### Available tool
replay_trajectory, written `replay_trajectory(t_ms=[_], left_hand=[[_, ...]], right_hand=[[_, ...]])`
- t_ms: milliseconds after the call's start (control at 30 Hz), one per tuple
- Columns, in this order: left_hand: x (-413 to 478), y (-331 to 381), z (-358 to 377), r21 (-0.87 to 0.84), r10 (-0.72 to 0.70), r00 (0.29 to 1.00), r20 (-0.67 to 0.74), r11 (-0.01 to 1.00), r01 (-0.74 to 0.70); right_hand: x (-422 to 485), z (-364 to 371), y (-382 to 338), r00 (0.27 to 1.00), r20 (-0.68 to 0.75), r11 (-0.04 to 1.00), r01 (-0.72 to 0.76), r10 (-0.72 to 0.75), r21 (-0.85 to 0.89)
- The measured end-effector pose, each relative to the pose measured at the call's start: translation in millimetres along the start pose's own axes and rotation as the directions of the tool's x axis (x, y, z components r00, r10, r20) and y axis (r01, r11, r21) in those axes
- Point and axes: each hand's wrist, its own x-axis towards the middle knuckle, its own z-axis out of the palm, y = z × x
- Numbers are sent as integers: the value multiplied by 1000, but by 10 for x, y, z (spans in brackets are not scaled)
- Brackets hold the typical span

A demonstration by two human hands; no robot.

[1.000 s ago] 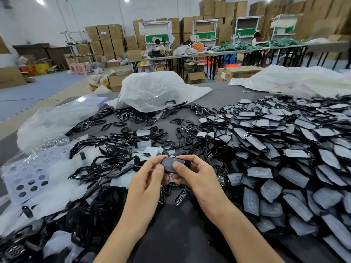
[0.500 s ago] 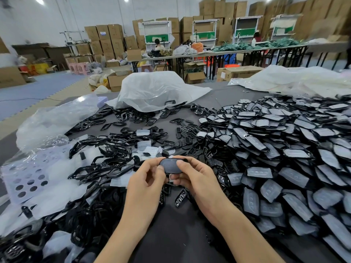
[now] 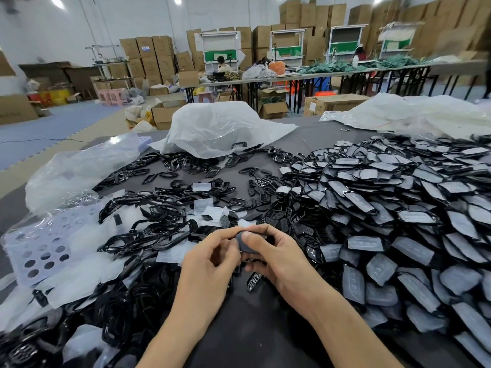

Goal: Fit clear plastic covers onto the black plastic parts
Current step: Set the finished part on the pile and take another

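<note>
Fingers [image 3: 223, 235] of left hand [image 3: 210, 266] and right hand [image 3: 284, 261] curled round one covered black part [image 3: 248, 246], just above dark surface [image 3: 252, 338], between bare frames [image 3: 148, 235] and finished pile [image 3: 385, 221].

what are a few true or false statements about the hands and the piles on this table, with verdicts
1. The left hand and the right hand both pinch one black part between them. True.
2. The big pile of finished pieces lies on the left. False: the heap of covered parts lies right of the hands.
3. Bare black frames lie left of the hands. True.
4. The sheet with round holes sits at the far right. False: the perforated sheet is at the left edge of the table.
5. A white plastic bag lies on the table beyond the hands. True.
</note>
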Motion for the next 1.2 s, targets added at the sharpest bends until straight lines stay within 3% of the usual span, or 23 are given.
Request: replay_trajectory(t_ms=[367,667,767,867,1067,1200], left_hand=[[-16,-2,-31,254,199,977,83,943,-214],[-90,92,-3,211,222,974,53,950,-228],[-102,118,-32,394,312,940,136,854,-340],[-122,140,-11,492,302,917,262,775,-396],[-221,189,115,435,302,835,460,744,-508],[-209,178,115,376,335,878,342,807,-455]], right_hand=[[-36,-72,-11,998,20,981,69,-66,-180],[-30,-22,-71,998,20,991,67,-65,-118],[-31,-35,-82,993,-43,991,106,-109,-77],[-13,-74,-80,982,-121,987,134,-144,-86],[-34,-91,-128,987,-128,995,98,-96,7],[-43,-85,-142,989,-118,995,95,-90,35]])
